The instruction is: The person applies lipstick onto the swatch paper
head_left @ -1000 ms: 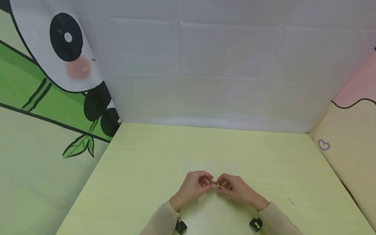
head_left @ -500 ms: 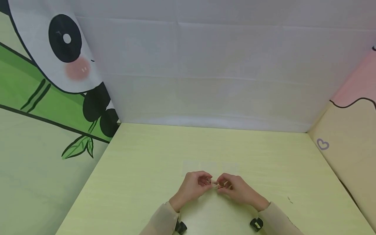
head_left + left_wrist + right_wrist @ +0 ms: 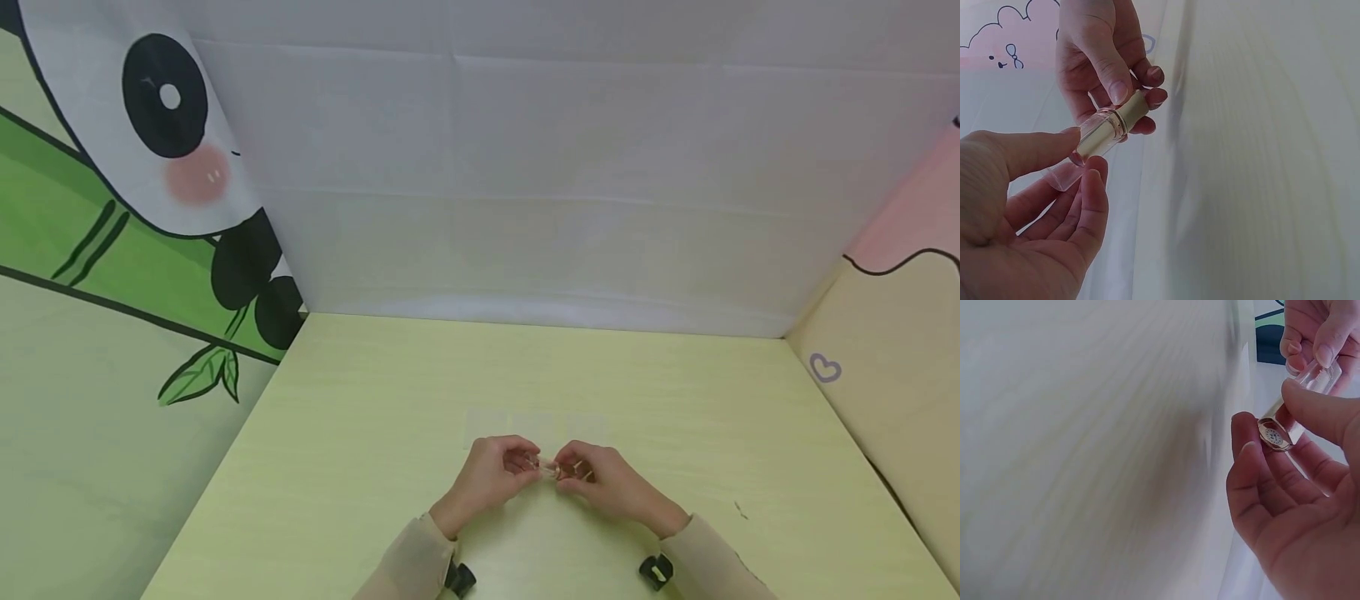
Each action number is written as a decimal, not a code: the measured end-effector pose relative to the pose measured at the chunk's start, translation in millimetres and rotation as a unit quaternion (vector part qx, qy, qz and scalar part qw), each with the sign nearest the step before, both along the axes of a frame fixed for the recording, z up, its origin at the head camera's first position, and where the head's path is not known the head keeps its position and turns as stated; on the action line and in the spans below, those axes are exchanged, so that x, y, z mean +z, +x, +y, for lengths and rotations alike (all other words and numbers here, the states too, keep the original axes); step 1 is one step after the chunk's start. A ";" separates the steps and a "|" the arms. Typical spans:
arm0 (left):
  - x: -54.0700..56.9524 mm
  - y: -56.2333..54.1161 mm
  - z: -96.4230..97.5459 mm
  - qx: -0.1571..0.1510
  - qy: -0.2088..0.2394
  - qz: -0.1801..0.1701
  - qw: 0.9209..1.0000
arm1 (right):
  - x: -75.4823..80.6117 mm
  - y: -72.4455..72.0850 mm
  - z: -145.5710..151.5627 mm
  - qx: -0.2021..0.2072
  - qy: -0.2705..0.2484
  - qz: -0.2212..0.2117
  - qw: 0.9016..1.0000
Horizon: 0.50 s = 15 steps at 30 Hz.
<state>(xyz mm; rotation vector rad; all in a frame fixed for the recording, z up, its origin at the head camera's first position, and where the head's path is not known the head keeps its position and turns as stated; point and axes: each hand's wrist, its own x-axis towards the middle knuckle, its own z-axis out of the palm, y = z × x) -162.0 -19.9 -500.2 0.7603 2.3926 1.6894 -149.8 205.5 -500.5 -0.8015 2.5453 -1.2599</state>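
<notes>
Little has moved since the earlier head frames: the gap between the left hand (image 3: pixel 497 475) and right hand (image 3: pixel 611 483) is a touch wider around the small tube (image 3: pixel 1099 136). It is held above the bench (image 3: pixel 375 433), toward 6 o'clock in the head view; its gold end (image 3: pixel 1133 111) aims at about 2 o'clock in the left wrist view. At the tube's 9 o'clock in the head view, the left hand pinches the clear part between thumb and fingers; past 3 o'clock, the right hand pinches the gold end. To handle it well, I would keep both pinches light and in line, with any turn or pull along its axis; tilting could bind it. Beyond, faint pale patches (image 3: pixel 486 427) lie on the bench from about 10 round to 1 o'clock.
</notes>
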 end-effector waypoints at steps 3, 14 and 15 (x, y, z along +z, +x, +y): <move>0.0 -0.3 0.2 -0.001 0.001 0.001 1.000 | -0.9 -0.3 0.7 0.001 0.002 0.003 1.000; 3.1 0.0 -1.7 0.000 0.000 0.005 1.000 | -2.7 -1.0 2.9 -0.009 0.008 -0.001 1.000; 3.5 0.0 -2.0 0.000 0.000 0.006 1.000 | -2.7 -0.9 3.2 -0.010 0.009 -0.002 1.000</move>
